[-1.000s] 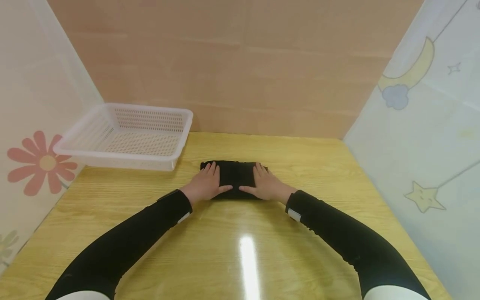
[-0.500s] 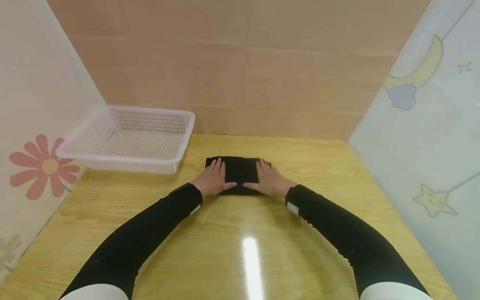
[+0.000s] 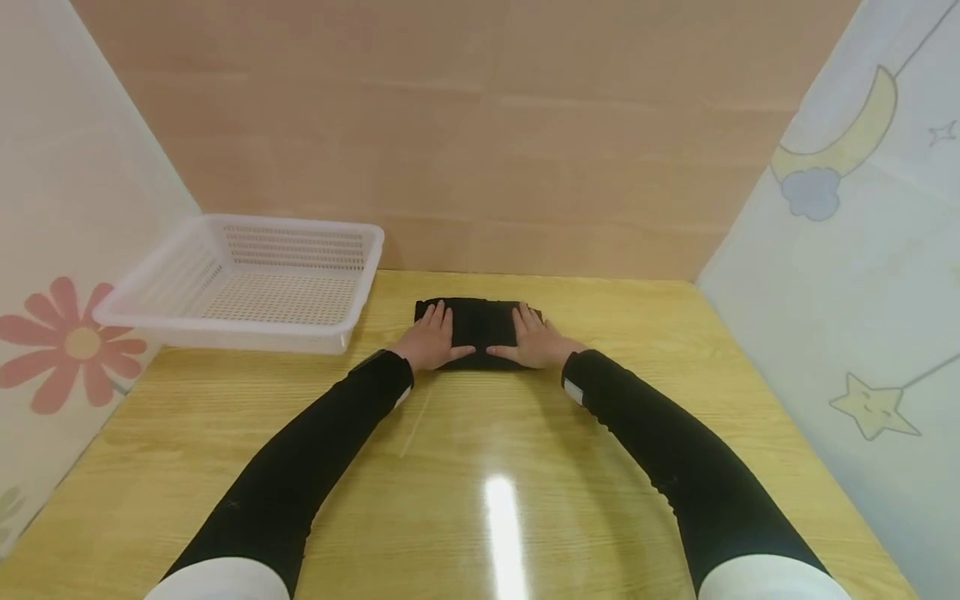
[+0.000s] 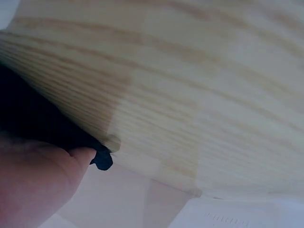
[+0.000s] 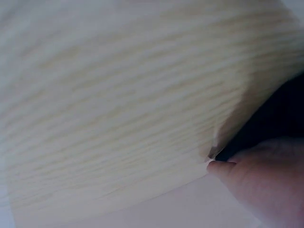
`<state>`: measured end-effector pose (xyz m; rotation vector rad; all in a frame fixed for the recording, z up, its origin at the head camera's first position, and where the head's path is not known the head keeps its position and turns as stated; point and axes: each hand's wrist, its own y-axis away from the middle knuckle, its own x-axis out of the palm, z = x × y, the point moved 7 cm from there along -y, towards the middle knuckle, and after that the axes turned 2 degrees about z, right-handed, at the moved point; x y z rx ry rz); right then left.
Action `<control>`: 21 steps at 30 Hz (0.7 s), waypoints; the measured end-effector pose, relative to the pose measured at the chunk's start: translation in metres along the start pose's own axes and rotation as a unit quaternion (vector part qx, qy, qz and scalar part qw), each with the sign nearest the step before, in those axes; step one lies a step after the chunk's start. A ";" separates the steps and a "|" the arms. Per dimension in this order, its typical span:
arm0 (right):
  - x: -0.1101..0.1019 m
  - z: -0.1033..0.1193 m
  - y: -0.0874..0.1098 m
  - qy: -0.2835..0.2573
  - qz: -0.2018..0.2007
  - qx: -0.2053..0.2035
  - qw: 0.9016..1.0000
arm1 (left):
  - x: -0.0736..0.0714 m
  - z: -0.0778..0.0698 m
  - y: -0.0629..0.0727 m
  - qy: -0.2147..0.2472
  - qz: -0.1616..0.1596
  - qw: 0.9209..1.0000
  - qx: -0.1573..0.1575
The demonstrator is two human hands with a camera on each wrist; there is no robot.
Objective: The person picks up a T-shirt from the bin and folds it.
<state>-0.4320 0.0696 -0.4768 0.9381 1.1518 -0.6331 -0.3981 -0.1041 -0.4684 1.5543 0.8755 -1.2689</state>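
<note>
A folded black cloth (image 3: 483, 325) lies flat on the wooden table, a small rectangle in the head view. My left hand (image 3: 431, 340) rests on its left end, fingers straight and pointing away, thumb reaching inward along the near edge. On the right end lies my right hand (image 3: 535, 340) in a mirrored pose, with straight fingers. The two thumbs point at each other without touching. In the left wrist view a corner of the black cloth (image 4: 102, 159) sticks out past the fingers. The right wrist view shows the cloth (image 5: 270, 121) beside the hand.
A white plastic basket (image 3: 337, 329) with slotted walls stands at the back left of the wooden table (image 3: 450, 500). Brown paper (image 3: 480, 142) covers the back wall. Patterned panels close off the left and right sides.
Both hands and the black cloth have moved away from me, toward the back of the table. The hands keep the same flat pose on the cloth. The head view has shifted slightly.
</note>
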 end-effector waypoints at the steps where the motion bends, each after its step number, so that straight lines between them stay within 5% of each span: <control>1: -0.001 0.001 0.000 -0.003 0.002 -0.002 1.000 | 0.000 0.001 0.000 -0.002 0.001 1.000 0.001; 6: -0.002 -0.004 -0.004 -0.009 0.010 -0.002 1.000 | -0.004 0.001 -0.004 -0.001 0.010 1.000 -0.003; 13: -0.020 -0.013 -0.003 -0.016 -0.006 0.015 1.000 | -0.024 -0.008 -0.015 0.003 -0.042 0.999 -0.002; 21: -0.074 -0.007 0.034 -0.121 -0.031 0.000 0.992 | -0.081 -0.039 0.014 0.068 -0.129 0.989 0.037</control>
